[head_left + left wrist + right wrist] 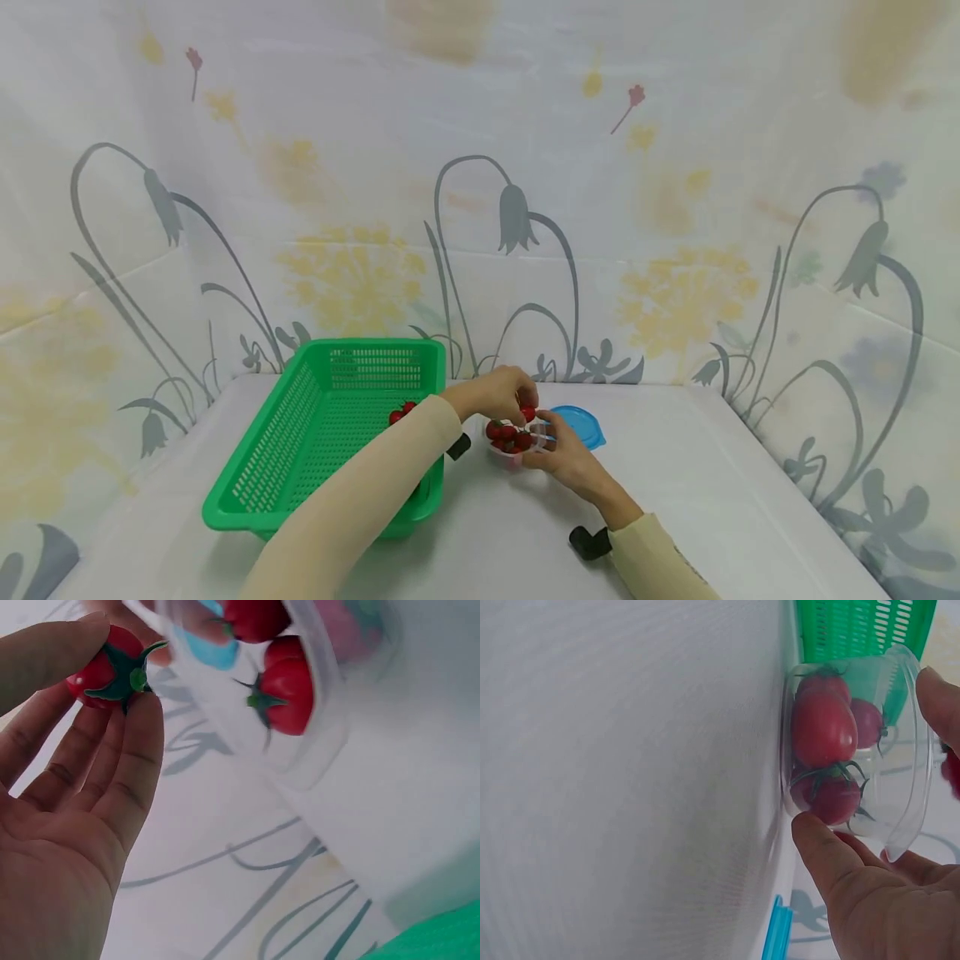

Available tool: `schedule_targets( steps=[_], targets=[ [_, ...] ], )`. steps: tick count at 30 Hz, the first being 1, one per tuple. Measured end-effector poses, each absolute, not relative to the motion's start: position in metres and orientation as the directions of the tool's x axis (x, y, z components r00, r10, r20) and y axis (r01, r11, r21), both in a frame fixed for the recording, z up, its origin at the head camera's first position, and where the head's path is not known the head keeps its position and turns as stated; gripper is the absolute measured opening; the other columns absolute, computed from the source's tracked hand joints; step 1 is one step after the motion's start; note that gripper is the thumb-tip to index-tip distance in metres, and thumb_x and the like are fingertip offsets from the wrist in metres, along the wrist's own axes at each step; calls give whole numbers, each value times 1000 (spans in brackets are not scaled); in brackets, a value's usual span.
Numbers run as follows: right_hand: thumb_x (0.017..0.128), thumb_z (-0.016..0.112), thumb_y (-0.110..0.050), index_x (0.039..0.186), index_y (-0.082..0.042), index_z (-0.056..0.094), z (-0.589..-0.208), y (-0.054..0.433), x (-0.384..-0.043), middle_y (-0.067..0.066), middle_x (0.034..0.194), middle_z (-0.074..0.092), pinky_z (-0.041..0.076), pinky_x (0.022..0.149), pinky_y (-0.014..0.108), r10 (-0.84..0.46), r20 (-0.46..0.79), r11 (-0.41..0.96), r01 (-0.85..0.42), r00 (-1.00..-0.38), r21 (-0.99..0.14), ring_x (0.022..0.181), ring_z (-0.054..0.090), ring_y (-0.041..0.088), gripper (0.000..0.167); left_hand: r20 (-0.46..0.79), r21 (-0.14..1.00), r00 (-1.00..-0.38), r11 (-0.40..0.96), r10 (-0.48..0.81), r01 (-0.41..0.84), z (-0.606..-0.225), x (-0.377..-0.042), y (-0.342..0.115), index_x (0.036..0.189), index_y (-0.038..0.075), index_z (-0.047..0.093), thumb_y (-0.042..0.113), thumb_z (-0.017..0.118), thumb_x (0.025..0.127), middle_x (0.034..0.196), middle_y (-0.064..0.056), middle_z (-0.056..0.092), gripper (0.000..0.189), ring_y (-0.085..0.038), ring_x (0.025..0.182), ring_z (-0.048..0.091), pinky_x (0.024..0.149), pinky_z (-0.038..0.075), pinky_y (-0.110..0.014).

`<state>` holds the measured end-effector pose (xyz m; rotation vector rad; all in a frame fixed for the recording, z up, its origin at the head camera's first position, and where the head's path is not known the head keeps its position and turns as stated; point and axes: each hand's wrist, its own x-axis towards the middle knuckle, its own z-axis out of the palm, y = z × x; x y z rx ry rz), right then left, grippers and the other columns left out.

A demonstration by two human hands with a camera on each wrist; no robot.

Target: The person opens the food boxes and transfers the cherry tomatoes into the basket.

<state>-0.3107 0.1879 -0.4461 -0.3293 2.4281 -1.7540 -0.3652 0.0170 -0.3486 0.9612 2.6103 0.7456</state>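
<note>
Your tomatoes (289,694) look smooth and glossy, the container (892,769) you're handling clear, shiny plastic; your basket (322,442) and lid (579,425) look plastic, your sleeves (375,487) matt cloth.

The head camera looked forward and down, from farthest off, over the table (510,533), left hand (498,393), right hand (567,463) and patterned cloth (375,108); the left wrist camera faced along the left hand, very near, its view tipped; the right wrist camera sat low, close beside the clear box (900,780), the table standing sideways; all three shared that box and the green basket (217,515); head and right wrist both caught the blue lid (778,931).
</note>
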Motion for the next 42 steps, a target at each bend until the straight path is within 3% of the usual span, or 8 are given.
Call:
schedule_targets(
  steps=[8, 18, 26, 42],
  targets=[
    [80, 77, -21, 146, -6, 27, -445, 188, -309, 18, 140, 40, 45, 96, 48, -251, 16, 293, -91, -968, -952, 127, 44, 40, 85, -3, 550, -712, 596, 702, 585, -330, -347, -7, 94, 14, 67, 4, 75, 79, 88, 5, 62, 19, -11, 84, 58, 72, 50, -20],
    [77, 80, -25, 146, -7, 28, -444, 187, -309, 18, 142, 41, 46, 94, 50, -234, 9, 319, -85, -972, -944, 127, 43, 41, 88, 29, 547, -731, 601, 682, 583, -302, -333, -52, 101, 12, 66, 6, 71, 83, 95, 3, 62, 20, -14, 87, 58, 75, 52, -26],
    [77, 80, -24, 146, -6, 28, -447, 188, -311, 19, 142, 41, 44, 96, 50, -241, 25, 323, -104, -970, -941, 128, 42, 41, 89, 57, 526, -766, 633, 640, 568, -306, -339, -96, 103, 11, 66, 5, 71, 82, 96, 4, 62, 22, -13, 87, 58, 75, 50, -28],
    [79, 77, -19, 147, -5, 27, -442, 188, -308, 19, 142, 40, 45, 95, 50, -256, 32, 296, -110, -966, -949, 128, 42, 41, 85, -41, 538, -799, 687, 599, 488, -341, -344, -144, 100, 8, 66, -1, 70, 81, 92, -2, 64, 21, -15, 81, 57, 73, 49, -33]
  ],
)
